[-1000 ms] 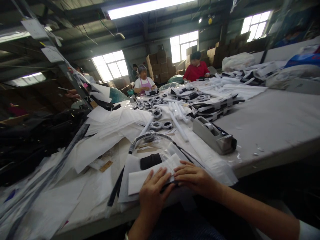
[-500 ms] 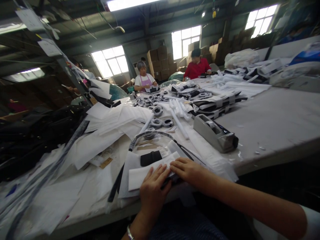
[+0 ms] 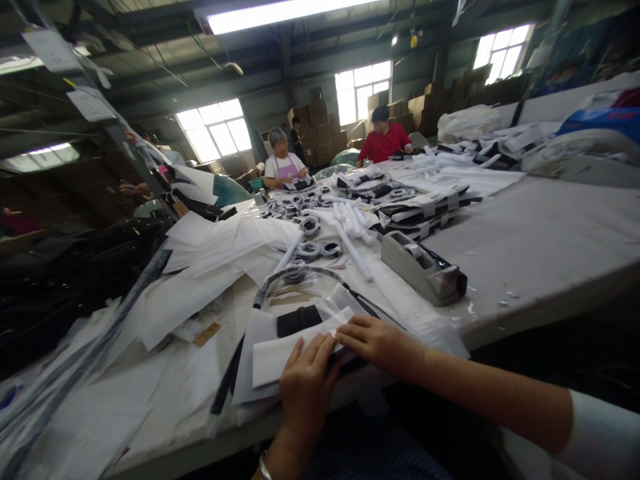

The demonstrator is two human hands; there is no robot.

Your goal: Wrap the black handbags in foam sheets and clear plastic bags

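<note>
At the near edge of the grey table (image 3: 540, 233), my left hand (image 3: 306, 385) lies flat with fingers stretched out on a folded white sheet (image 3: 280, 353). My right hand (image 3: 374, 341) rests just to its right, fingers extended and pressing the sheet's right end. A dark item (image 3: 299, 320) shows under the white wrapping just beyond my fingers. A black strap (image 3: 227, 380) runs out from under the sheet to the left.
A grey tape dispenser (image 3: 423, 268) stands to the right of my hands. White paper sheets, rolled tubes (image 3: 353, 250) and coiled belts (image 3: 313, 250) litter the table. Black bags (image 3: 75, 273) pile at the left. Two people sit at the far end.
My hands have stayed on the white sheet, with the fingers shifting slightly. The view has swung a little, so everything sits slightly further left.
</note>
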